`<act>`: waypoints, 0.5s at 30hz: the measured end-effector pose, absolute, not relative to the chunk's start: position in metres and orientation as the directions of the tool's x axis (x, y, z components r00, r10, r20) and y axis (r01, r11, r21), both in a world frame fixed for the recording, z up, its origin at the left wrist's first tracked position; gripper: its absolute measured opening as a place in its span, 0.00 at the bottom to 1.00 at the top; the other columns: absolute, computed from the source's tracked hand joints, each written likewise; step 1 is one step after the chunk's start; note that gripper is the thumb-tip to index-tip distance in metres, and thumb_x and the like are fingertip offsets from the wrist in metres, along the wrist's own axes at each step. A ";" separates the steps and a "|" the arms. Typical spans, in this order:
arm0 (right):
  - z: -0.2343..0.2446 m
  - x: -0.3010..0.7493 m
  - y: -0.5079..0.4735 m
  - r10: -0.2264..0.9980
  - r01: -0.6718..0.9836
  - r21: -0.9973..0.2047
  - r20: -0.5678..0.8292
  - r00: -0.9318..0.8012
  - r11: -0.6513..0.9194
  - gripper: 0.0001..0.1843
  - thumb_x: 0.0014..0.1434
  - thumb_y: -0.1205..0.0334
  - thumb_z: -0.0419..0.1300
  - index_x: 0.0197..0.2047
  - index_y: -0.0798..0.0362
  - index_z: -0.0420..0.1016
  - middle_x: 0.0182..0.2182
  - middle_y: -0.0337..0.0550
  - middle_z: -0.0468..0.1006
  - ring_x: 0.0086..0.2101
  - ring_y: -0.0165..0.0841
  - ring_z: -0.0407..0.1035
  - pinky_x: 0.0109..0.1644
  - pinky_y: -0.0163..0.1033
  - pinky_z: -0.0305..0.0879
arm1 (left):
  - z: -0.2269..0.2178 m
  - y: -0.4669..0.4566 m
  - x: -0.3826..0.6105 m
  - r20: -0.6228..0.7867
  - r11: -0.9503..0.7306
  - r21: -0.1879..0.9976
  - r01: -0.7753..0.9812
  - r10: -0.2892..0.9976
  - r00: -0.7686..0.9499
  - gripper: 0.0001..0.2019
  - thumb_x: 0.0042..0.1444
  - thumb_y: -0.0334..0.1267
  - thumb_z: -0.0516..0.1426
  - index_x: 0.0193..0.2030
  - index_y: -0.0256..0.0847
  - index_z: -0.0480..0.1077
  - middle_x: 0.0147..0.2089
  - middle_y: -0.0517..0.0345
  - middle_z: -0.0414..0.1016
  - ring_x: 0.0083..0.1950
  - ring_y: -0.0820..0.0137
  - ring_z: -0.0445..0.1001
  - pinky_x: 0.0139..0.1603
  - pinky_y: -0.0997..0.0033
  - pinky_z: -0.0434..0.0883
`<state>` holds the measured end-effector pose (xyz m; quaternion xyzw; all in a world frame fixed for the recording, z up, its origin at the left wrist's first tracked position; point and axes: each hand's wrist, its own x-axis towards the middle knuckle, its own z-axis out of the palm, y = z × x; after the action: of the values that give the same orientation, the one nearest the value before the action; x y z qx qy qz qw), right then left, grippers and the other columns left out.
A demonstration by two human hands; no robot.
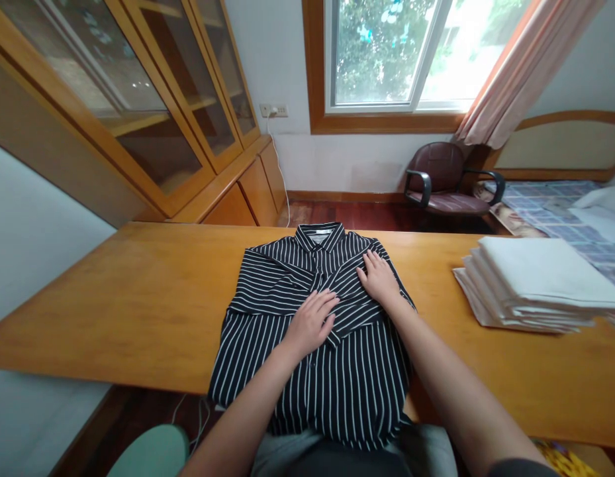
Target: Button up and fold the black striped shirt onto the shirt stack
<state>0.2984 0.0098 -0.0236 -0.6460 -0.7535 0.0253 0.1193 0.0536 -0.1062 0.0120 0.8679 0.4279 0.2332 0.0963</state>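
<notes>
We note both hands laid flat, fingers extended and only slightly spread, grasping nothing. The left hand (311, 323) rests at frame centre, the right hand (380, 278) above and right of it. Both press on the striped shirt (357, 377), which lies directly beneath them, spreading to either side. We judge the flat palms are there to smooth and steady the sleeves, which are folded inward over the chest. The collar (334, 240) lies just beyond the fingertips, pointing up the frame; the lower body runs back below the wrists, its hem overhanging the table (163, 298) at the near edge. Keeping the shirt this close presumably lets both hands reach all of it. A pale folded stack (540, 271) sits apart, at frame right.
</notes>
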 end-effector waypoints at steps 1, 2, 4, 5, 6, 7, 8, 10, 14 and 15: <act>-0.022 0.302 0.011 0.979 0.967 -0.193 0.144 -0.142 0.169 0.35 0.70 0.48 0.42 0.70 0.62 0.59 0.71 0.53 0.55 0.70 0.42 0.47 0.73 0.48 0.41 | 0.013 -0.105 0.049 0.334 -0.607 0.372 0.702 0.794 0.509 0.20 0.69 0.35 0.47 0.65 0.43 0.63 0.66 0.53 0.69 0.71 0.64 0.62 0.73 0.47 0.59; -0.021 0.305 0.013 0.979 0.966 -0.191 0.143 -0.146 0.172 0.35 0.70 0.47 0.42 0.70 0.62 0.59 0.71 0.52 0.54 0.70 0.42 0.47 0.73 0.48 0.41 | 0.013 -0.104 0.044 0.341 -0.597 0.372 0.711 0.800 0.493 0.20 0.68 0.34 0.47 0.65 0.43 0.64 0.65 0.53 0.69 0.70 0.64 0.62 0.73 0.47 0.58; -0.020 0.309 0.015 0.978 0.966 -0.184 0.141 -0.154 0.179 0.34 0.70 0.48 0.43 0.70 0.62 0.59 0.71 0.52 0.54 0.70 0.41 0.47 0.73 0.48 0.41 | 0.013 -0.100 0.032 0.342 -0.570 0.359 0.739 0.817 0.464 0.20 0.67 0.31 0.47 0.64 0.43 0.65 0.65 0.53 0.70 0.71 0.63 0.62 0.74 0.46 0.57; -0.020 0.311 0.016 0.977 0.966 -0.182 0.139 -0.161 0.185 0.34 0.70 0.48 0.43 0.70 0.62 0.59 0.71 0.51 0.55 0.70 0.41 0.47 0.73 0.48 0.41 | 0.013 -0.099 0.025 0.331 -0.553 0.349 0.756 0.828 0.452 0.21 0.66 0.30 0.47 0.64 0.44 0.65 0.65 0.53 0.69 0.71 0.63 0.61 0.74 0.45 0.56; -0.020 0.312 0.017 0.976 0.964 -0.180 0.138 -0.169 0.193 0.34 0.70 0.48 0.43 0.70 0.62 0.59 0.71 0.51 0.55 0.70 0.42 0.48 0.73 0.48 0.42 | 0.012 -0.097 0.018 0.313 -0.533 0.337 0.776 0.841 0.441 0.22 0.65 0.30 0.48 0.65 0.44 0.65 0.66 0.53 0.68 0.72 0.62 0.60 0.74 0.45 0.55; -0.021 0.313 0.018 0.974 0.963 -0.180 0.140 -0.178 0.202 0.34 0.70 0.48 0.43 0.70 0.62 0.59 0.71 0.51 0.55 0.70 0.42 0.48 0.73 0.49 0.42 | 0.011 -0.096 0.011 0.283 -0.512 0.323 0.796 0.855 0.435 0.24 0.64 0.31 0.50 0.66 0.45 0.64 0.68 0.53 0.66 0.73 0.60 0.58 0.74 0.44 0.54; -0.021 0.314 0.018 0.972 0.961 -0.178 0.144 -0.188 0.212 0.33 0.70 0.49 0.43 0.70 0.62 0.59 0.71 0.52 0.56 0.69 0.42 0.48 0.73 0.49 0.42 | 0.010 -0.095 0.003 0.246 -0.495 0.306 0.813 0.866 0.435 0.25 0.63 0.34 0.52 0.67 0.45 0.62 0.70 0.53 0.63 0.74 0.59 0.55 0.74 0.43 0.54; -0.019 0.313 0.018 0.965 0.956 -0.175 0.160 -0.207 0.234 0.32 0.70 0.51 0.44 0.69 0.62 0.60 0.70 0.52 0.57 0.69 0.43 0.50 0.73 0.50 0.43 | 0.008 -0.092 -0.010 0.173 -0.481 0.271 0.834 0.876 0.450 0.27 0.64 0.42 0.54 0.70 0.46 0.59 0.73 0.52 0.58 0.75 0.56 0.52 0.74 0.42 0.52; -0.010 0.303 0.011 0.938 0.935 -0.173 0.220 -0.268 0.308 0.29 0.69 0.57 0.45 0.68 0.61 0.63 0.68 0.53 0.62 0.68 0.44 0.51 0.72 0.54 0.45 | 0.004 -0.085 -0.030 0.138 -0.492 0.221 0.842 0.871 0.472 0.30 0.65 0.51 0.53 0.71 0.46 0.58 0.75 0.50 0.54 0.75 0.57 0.52 0.73 0.42 0.53; -0.007 0.299 0.007 0.925 0.923 -0.181 0.241 -0.294 0.341 0.28 0.68 0.59 0.46 0.67 0.60 0.64 0.67 0.53 0.63 0.68 0.44 0.52 0.72 0.54 0.45 | 0.004 -0.083 -0.034 0.145 -0.494 0.210 0.844 0.869 0.473 0.28 0.66 0.51 0.53 0.70 0.46 0.59 0.74 0.50 0.55 0.75 0.57 0.53 0.73 0.43 0.54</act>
<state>0.2986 0.0070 -0.0069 -0.5742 -0.8045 0.0037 0.1521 -0.0344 -0.0828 0.0038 0.8564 0.5001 0.1165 0.0545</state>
